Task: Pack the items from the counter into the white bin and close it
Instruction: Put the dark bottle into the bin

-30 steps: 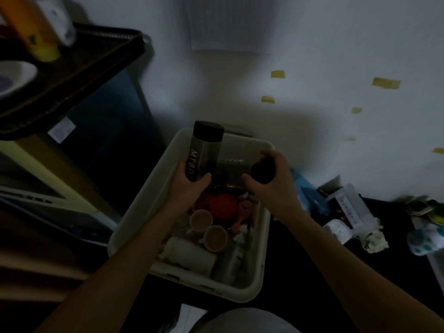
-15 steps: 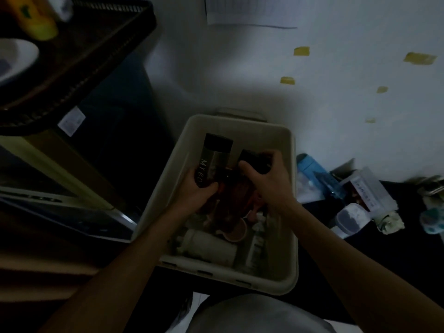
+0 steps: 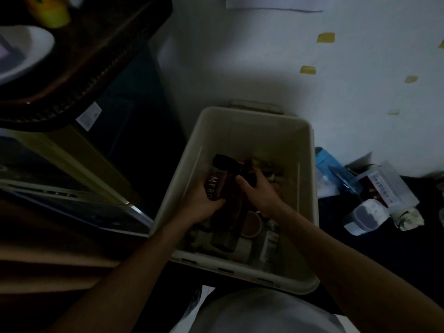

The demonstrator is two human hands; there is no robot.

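**Head view, dim light.** A pale wall (image 3: 240, 68) marked with yellow tape scraps (image 3: 325, 37) stood behind. A dark tray (image 3: 101, 51) carrying a white bowl (image 3: 24, 51) overhung the upper left.

The white bin (image 3: 252, 135) stood open against the wall, part filled. No lid was in view. Both forearms reached into it.

- **Left hand** (image 3: 199, 203): its fingers were wrapped round a dark-capped bottle (image 3: 217, 181) with white lettering, tilted with the cap toward the far side.
- **Right hand** (image 3: 262, 195): it was curled over a 2nd dark bottle (image 3: 247, 174) just beside the 1st. The body of that bottle was too dark to trace.
- **Below the hands:** a small cup (image 3: 251, 224) and a clear bottle (image 3: 270, 241) on its side.

**Change:** 1.0 s before, the 2 bottles were held above the rim. At 0.5 s before they were at rim level. Here both sat low among the contents, still gripped.

**Reading:** this pair was almost packed, with release the only step left. A jar (image 3: 365, 216) and a blue packet (image 3: 326, 164) lay outside to the right, so packing and closing appeared unfinished.
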